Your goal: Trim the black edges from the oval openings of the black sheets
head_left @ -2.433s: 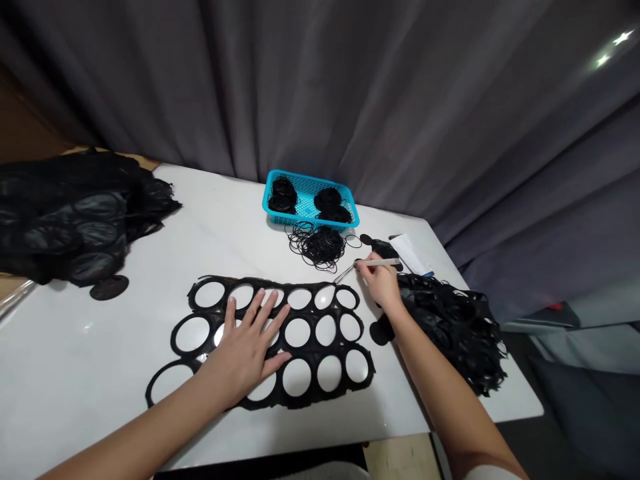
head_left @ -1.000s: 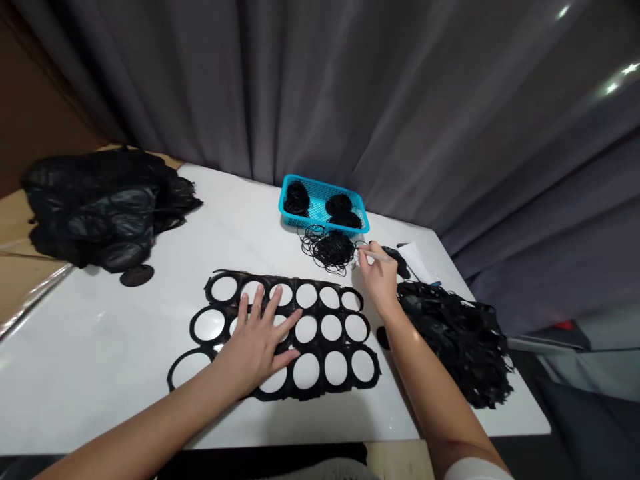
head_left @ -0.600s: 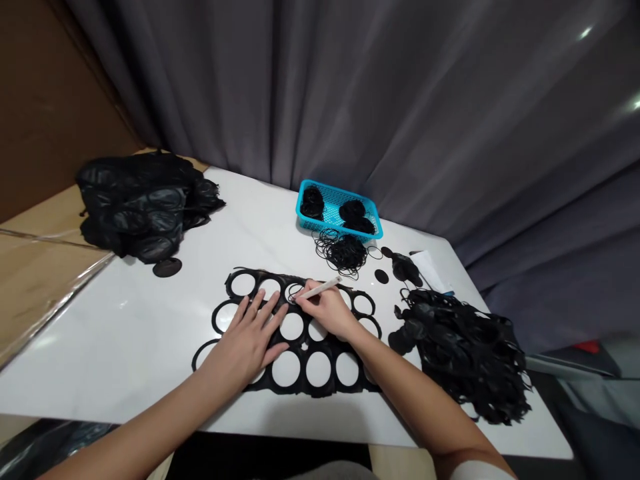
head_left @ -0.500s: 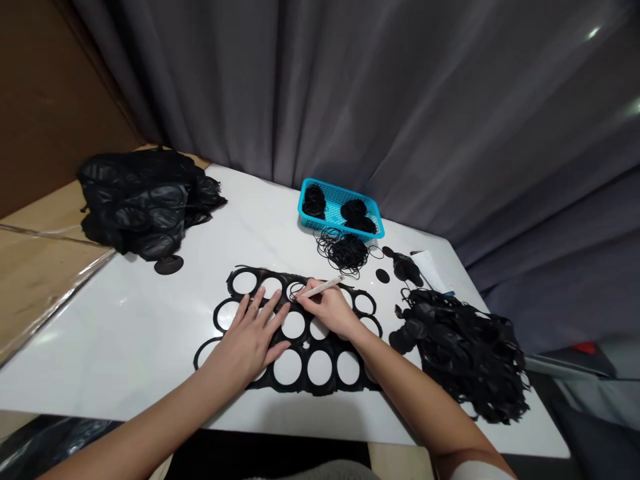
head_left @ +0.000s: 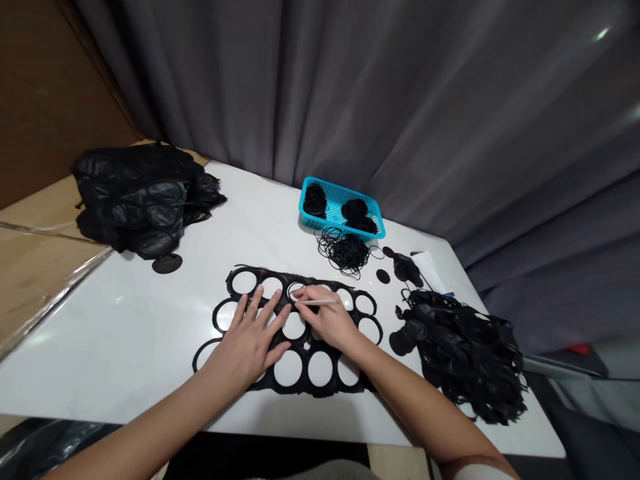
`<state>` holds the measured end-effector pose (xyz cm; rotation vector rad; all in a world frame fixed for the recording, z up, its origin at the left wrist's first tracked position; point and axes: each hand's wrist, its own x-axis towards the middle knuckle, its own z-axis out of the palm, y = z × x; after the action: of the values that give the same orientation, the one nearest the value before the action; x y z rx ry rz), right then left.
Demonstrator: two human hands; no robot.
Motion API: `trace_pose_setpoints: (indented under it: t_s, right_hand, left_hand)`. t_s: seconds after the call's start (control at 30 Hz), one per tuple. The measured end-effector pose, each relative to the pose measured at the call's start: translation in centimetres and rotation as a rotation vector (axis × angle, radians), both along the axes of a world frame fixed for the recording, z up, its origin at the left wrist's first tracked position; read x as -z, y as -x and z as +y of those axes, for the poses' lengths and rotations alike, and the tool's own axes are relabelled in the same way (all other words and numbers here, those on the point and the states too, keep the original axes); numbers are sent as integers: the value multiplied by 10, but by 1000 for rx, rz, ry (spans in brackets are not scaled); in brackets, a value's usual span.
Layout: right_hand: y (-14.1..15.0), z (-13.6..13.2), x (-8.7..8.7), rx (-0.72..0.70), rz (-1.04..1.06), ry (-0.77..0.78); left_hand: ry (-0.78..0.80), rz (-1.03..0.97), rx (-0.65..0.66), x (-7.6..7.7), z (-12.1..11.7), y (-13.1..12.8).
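A black rubber-like sheet with rows of round holes lies flat on the white table. My left hand rests on its left part, fingers spread and pressing down. In my right hand is a thin, pale, pen-like tool, pinched between the fingers and lying nearly level. Its tip points left, at the edge of a hole in the top row. A thin black ring shows inside that hole, partly covered by my fingers.
A blue basket holding black bundles stands at the back, with a heap of thin black rings in front. Black scrap is piled at the right. Stacked black sheets and a black disc lie at the left.
The tool in my right hand has swung from tilted up to nearly level, and the right hand has turned over it. My left hand stays in place on the sheet.
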<state>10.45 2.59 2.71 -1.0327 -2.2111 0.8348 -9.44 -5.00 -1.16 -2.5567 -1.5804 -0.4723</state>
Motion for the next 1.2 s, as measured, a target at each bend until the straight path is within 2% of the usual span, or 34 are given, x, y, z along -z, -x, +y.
trace_pose_setpoints:
  t_s: [0.1, 0.17, 0.2, 0.3, 0.33, 0.4, 0.47, 0.6, 0.7, 0.8, 0.93, 1.2]
  right_hand:
    - [1, -5, 8, -54, -157, -212]
    - [-4, 8, 8, -24, -232, -311]
    - [-9, 19, 6, 34, -245, -342]
    - [-30, 61, -7, 347, -187, -388]
    - [-35, 72, -12, 458, -124, -370]
    - [-37, 83, -21, 527, -26, -260]
    - [-25, 80, -26, 453, 27, -106]
    - [17, 50, -22, 180, 64, 168]
    - [40, 31, -16, 30, 81, 279]
    - [48, 22, -10, -35, 103, 316]
    - [48, 18, -7, -28, 122, 353]
    - [48, 20, -8, -59, 96, 284]
  left_hand:
    - [40, -11, -40, -4, -1, -1]
    - [72, -8, -55, -8, -1, -3]
    - [86, -2, -58, -10, -1, -3]
    - [109, 8, -64, -14, -1, -3]
    - [111, 8, -62, -14, -1, -3]
    - [94, -2, -50, -13, -1, 1]
    - [53, -23, -51, -10, -2, 8]
    - [-34, -68, -90, -6, -7, 26]
    - [-61, -91, -79, -4, -12, 33]
    - [-71, -90, -91, -2, -14, 33]
    - [-73, -53, -113, -2, -15, 28]
    - [-55, -82, -139, 1, -16, 26]
